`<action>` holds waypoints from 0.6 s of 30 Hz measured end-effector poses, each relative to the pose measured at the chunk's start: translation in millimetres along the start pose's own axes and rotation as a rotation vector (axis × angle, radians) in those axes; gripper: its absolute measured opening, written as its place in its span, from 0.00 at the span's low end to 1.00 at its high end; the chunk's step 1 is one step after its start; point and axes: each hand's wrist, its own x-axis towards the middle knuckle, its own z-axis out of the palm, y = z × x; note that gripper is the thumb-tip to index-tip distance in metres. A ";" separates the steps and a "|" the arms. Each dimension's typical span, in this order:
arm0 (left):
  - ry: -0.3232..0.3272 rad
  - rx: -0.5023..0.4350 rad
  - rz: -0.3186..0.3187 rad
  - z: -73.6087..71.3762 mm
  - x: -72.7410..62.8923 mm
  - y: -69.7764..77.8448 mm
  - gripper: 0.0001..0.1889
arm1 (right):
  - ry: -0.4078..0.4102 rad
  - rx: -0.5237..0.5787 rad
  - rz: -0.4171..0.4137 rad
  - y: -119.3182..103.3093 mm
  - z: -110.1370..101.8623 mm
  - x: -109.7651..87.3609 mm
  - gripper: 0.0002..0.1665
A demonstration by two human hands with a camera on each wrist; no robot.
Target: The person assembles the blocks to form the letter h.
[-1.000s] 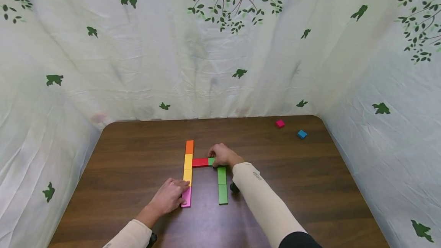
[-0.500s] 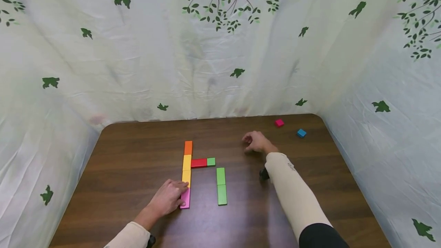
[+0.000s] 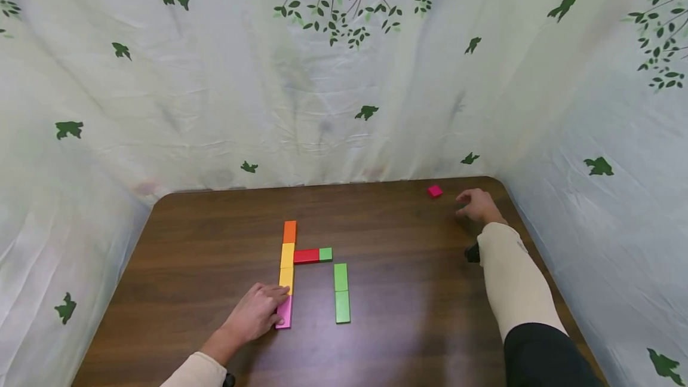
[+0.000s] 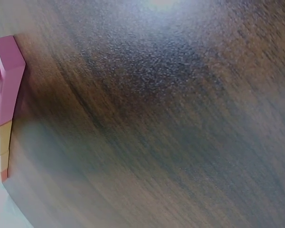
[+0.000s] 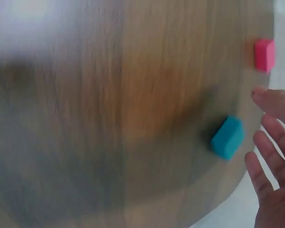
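The blue block (image 5: 228, 137) lies on the desk (image 3: 408, 291) near its far right corner, hidden from the head view behind the right hand (image 3: 480, 205). That hand hangs beside it with thumb and fingers spread, holding nothing. The left hand (image 3: 255, 310) rests loosely on the pink block (image 3: 286, 314), a finger reaching the near yellow block (image 3: 286, 281); how hard it presses, I cannot tell.

To my eye, the blue block could be nudged towards the rounded edge if the fingertips arrive from the near side, and a wide sweep could clip the magenta block (image 3: 435, 191). A sideways push from the left hand would probably skew the column and shift the red block (image 3: 307, 257). A low sleeve coming back might knock the loose pair of green blocks (image 3: 341, 278).
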 end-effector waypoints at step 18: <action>-0.011 -0.013 -0.001 -1.7 -1.6 -1.1 0.22 | 0.036 -0.020 0.086 28.4 6.0 -3.5 0.23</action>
